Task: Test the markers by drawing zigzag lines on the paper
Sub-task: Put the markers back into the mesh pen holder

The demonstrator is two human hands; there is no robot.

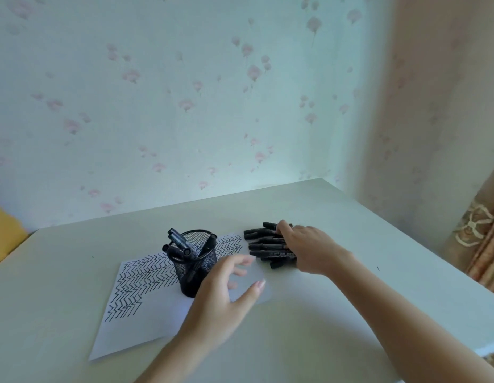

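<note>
Right hand (306, 246) reaching onto the pile of black markers (265, 246) (grip unclear, fingertips hidden). Left hand (221, 297) open, fingers spread over the paper (146, 308), right of the mesh cup (194, 261).

A mesh pen cup (194, 265) stood just beyond the left hand (221, 295); bare worktop (337, 313) lay between both hands.

Cup (194, 265) on paper (135, 305), markers (263, 244) right.

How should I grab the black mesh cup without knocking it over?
Probably wrap your hands round the mesh cup's bare lower wall from the near side. It stands upright on the paper, and markers lean out over its rim, so reaching from above would likely bump them.
</note>
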